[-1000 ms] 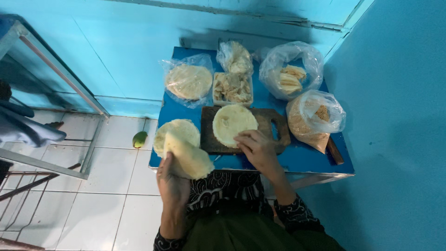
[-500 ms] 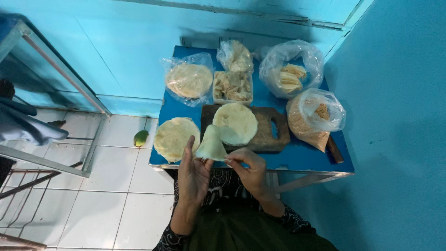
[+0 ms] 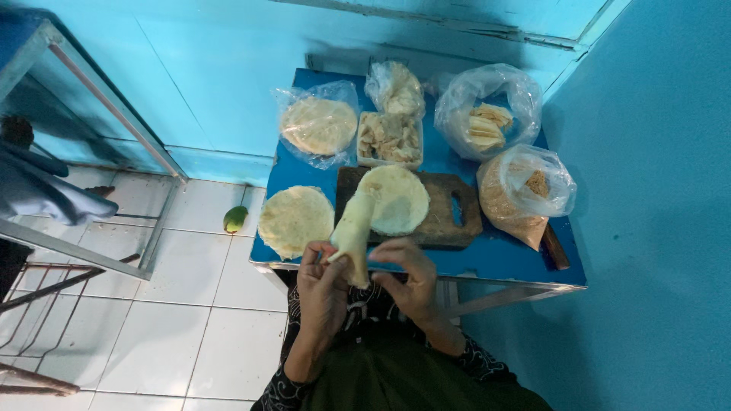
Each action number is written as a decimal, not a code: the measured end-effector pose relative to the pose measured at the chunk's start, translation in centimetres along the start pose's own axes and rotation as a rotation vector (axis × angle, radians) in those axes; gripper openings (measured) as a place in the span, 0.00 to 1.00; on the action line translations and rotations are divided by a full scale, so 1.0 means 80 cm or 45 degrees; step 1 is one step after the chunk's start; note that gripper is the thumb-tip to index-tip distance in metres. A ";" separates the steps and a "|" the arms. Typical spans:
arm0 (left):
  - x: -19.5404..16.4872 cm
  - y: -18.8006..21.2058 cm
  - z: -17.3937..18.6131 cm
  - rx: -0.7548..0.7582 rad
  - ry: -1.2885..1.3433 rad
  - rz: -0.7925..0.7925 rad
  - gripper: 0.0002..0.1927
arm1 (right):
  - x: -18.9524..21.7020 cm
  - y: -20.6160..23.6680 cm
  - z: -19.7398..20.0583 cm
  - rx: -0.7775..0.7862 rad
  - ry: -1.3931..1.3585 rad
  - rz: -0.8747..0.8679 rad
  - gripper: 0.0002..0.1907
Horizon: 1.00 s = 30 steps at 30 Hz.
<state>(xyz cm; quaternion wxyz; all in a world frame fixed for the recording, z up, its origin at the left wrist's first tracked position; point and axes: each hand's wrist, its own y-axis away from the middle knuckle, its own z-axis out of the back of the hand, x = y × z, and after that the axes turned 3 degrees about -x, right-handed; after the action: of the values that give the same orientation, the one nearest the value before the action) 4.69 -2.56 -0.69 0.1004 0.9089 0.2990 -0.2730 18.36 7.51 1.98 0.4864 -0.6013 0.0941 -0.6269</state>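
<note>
Hands at table edge, food spread beyond

Flatbread [image 3: 352,232] held btwn left hand [image 3: 320,283] & right hand [image 3: 411,278]. Stack [image 3: 295,220] just beyond left hand; board [image 3: 449,217] w/ wrap [image 3: 394,199] on it ahead of right hand; bags [image 3: 487,122] farther back; table [image 3: 502,262] under all.

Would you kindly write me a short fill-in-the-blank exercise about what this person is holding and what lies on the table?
1. Both hands, left hand and right hand, hold a rolled ____.
2. A flat round wrapper lies on the wooden ____.
3. The table top is ____ in colour.
4. On the floor tiles lies a small ____ fruit.

Missing words: wrapper; cutting board; blue; green
</note>
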 end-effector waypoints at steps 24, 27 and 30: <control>-0.029 0.010 -0.006 -0.025 -0.566 -0.016 0.21 | -0.086 -0.007 0.018 -0.378 -0.744 -0.674 0.23; -0.032 0.013 -0.006 -0.015 -0.613 -0.008 0.22 | -0.087 -0.016 0.008 -0.357 -0.711 -0.690 0.23; -0.031 0.013 -0.008 -0.059 -0.635 -0.042 0.21 | -0.081 -0.036 -0.010 -0.278 -0.523 -0.647 0.20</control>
<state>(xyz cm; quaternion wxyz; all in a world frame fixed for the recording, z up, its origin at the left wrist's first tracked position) 3.95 -4.41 1.25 0.1874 0.8058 0.2861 -0.4834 15.01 13.26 -0.51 0.2563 -0.7677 -0.0920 -0.5800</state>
